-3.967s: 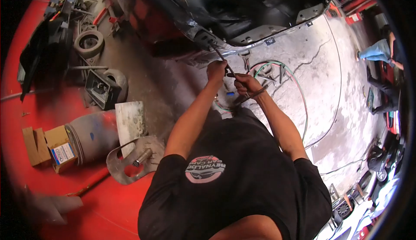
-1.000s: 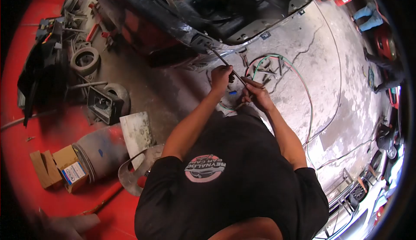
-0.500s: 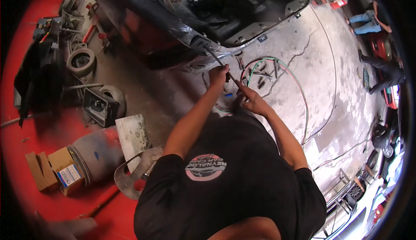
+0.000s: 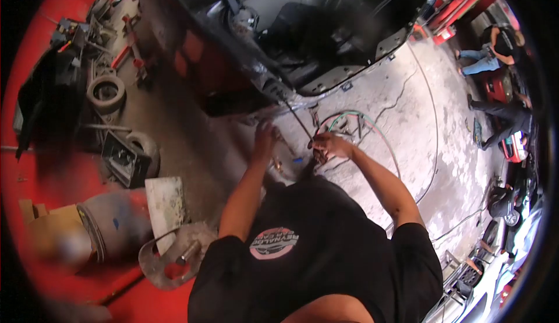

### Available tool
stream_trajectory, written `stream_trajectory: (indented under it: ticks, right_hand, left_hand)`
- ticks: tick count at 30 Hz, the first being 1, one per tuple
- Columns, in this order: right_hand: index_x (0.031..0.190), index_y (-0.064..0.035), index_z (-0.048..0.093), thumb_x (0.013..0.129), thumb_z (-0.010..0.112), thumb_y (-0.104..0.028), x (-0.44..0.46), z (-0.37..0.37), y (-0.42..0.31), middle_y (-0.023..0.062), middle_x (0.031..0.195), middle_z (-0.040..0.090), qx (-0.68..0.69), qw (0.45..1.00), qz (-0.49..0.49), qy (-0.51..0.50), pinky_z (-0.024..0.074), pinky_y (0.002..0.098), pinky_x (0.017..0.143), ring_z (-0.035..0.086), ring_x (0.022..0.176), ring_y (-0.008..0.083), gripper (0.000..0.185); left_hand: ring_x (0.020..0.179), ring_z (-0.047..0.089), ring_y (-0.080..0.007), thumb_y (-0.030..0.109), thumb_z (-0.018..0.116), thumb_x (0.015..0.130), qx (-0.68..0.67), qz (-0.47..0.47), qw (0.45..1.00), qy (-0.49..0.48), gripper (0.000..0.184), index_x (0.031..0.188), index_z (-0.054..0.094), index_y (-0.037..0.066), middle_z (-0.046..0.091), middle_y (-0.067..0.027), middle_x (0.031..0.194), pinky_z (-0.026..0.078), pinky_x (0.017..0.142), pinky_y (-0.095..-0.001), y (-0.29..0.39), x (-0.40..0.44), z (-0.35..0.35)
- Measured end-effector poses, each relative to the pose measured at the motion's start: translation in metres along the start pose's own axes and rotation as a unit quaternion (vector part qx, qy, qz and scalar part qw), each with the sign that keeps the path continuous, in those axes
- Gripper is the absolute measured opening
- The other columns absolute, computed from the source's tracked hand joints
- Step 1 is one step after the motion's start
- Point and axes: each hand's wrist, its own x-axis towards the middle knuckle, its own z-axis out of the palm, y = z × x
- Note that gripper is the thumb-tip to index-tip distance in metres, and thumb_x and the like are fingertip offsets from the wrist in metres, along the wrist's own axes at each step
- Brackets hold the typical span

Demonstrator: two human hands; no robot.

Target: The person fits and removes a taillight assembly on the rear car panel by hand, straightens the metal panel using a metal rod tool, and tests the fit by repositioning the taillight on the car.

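My right hand is closed around the near end of a long thin metal bar. The bar's far end meets the lower corner of a dark car body, beside the door opening; whether it sits inside a gap there I cannot tell. My left hand is off the bar, to its left, low by the car's sill. Motion smears its fingers, so its grip does not show. Close to it, small tool-like items appear above the floor or on it, too blurred to name.
A red and green hose loops around loose tools on the cracked concrete floor. Left of me are a tire, a drum and a white panel. People stand at the far right.
My left hand has let go of the bar and moved left and down. The right hand keeps hold of the bar. The view has shifted, showing more of the car's opening.
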Motion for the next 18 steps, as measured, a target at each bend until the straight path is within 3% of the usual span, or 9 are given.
stream_trajectory:
  ticks: [3,5,7,8,9,11,12,15,18]
  right_hand:
    - [0.094,-0.0005,0.06,0.093,0.048,-0.032,-0.006,0.017,-0.02,0.0042,0.064,0.055,0.071,0.979,0.135,0.137,0.0372,0.0259,0.045,0.053,0.054,0.0117,0.033]
    - [0.094,-0.0022,0.06,0.09,0.049,-0.025,-0.004,0.022,0.007,0.0074,0.067,0.057,-0.17,0.967,-0.06,0.179,0.0413,0.0324,0.048,0.056,0.055,0.019,0.026]
    - [0.095,-0.0039,0.06,0.087,0.051,-0.02,0.002,0.024,0.051,0.0119,0.071,0.06,-0.422,0.839,-0.217,0.264,0.0449,0.0401,0.051,0.059,0.057,0.0288,0.02]
    - [0.099,-0.0068,0.059,0.084,0.052,-0.018,-0.006,0.033,0.031,0.0158,0.076,0.062,-0.41,0.875,-0.016,0.256,0.0472,0.046,0.057,0.06,0.065,0.0377,0.02]
    - [0.104,-0.0109,0.058,0.083,0.053,-0.018,-0.011,0.033,0.0,0.0158,0.076,0.063,-0.398,0.884,0.148,0.194,0.0491,0.0455,0.058,0.062,0.069,0.0371,0.023]
    - [0.107,-0.0113,0.057,0.08,0.053,-0.016,-0.008,0.038,-0.017,0.0144,0.075,0.064,-0.463,0.824,0.219,0.242,0.0493,0.0457,0.057,0.064,0.07,0.0351,0.027]
    - [0.106,-0.0111,0.057,0.081,0.053,-0.017,-0.008,0.036,-0.005,0.0148,0.075,0.064,-0.472,0.821,0.197,0.253,0.049,0.0465,0.056,0.064,0.07,0.0349,0.026]
    - [0.106,-0.0045,0.052,0.085,0.052,-0.016,0.0,0.039,-0.01,0.0188,0.079,0.065,-0.433,0.825,0.227,0.285,0.0486,0.0476,0.058,0.064,0.072,0.0363,0.024]
    - [0.108,-0.0019,0.052,0.085,0.05,-0.009,0.01,0.03,-0.005,0.0192,0.078,0.065,-0.147,0.942,0.235,0.187,0.0535,0.0466,0.056,0.067,0.069,0.0326,0.025]
  left_hand:
    - [0.074,0.053,-0.0171,0.035,0.052,0.092,-0.204,-0.012,0.975,-0.085,0.025,0.108,0.051,0.016,0.053,-0.0023,0.08,0.046,0.074,-0.0365,-0.009,0.022,-0.073]
    - [0.077,0.053,-0.0182,0.034,0.051,0.092,-0.206,-0.006,0.979,-0.006,0.022,0.105,0.052,0.016,0.055,-0.0038,0.083,0.045,0.076,-0.0358,0.022,0.008,-0.057]
    - [0.077,0.053,-0.0187,0.034,0.051,0.092,-0.21,0.032,0.977,0.001,0.023,0.105,0.053,0.014,0.056,-0.0044,0.084,0.045,0.076,-0.0352,0.033,0.01,-0.053]
    - [0.077,0.053,-0.019,0.033,0.05,0.092,-0.211,0.048,0.976,0.001,0.024,0.104,0.053,0.013,0.056,-0.0046,0.084,0.045,0.076,-0.0349,0.039,0.012,-0.055]
    - [0.078,0.053,-0.0189,0.03,0.05,0.093,0.09,0.215,0.972,0.027,0.024,0.107,0.053,0.011,0.056,-0.0059,0.088,0.045,0.076,-0.0347,0.028,0.029,-0.078]
    - [0.085,0.053,-0.0194,0.02,0.05,0.092,0.071,0.209,0.975,-0.024,0.027,0.116,0.051,0.008,0.056,-0.0084,0.1,0.045,0.079,-0.0342,0.026,0.05,-0.098]
    - [0.091,0.053,-0.02,0.015,0.051,0.092,-0.219,-0.007,0.972,-0.081,0.032,0.122,0.049,0.006,0.055,-0.0097,0.108,0.045,0.081,-0.0338,0.036,0.042,-0.095]
    - [0.105,0.05,-0.0202,0.007,0.054,0.09,0.215,0.264,0.939,-0.042,0.046,0.132,0.037,0.001,0.05,-0.0097,0.122,0.044,0.086,-0.0328,0.037,0.022,-0.074]
    - [0.109,0.048,-0.0201,0.009,0.056,0.089,0.302,0.339,0.89,-0.049,0.051,0.135,0.033,0.004,0.049,-0.0089,0.125,0.043,0.088,-0.0329,0.05,0.012,-0.062]
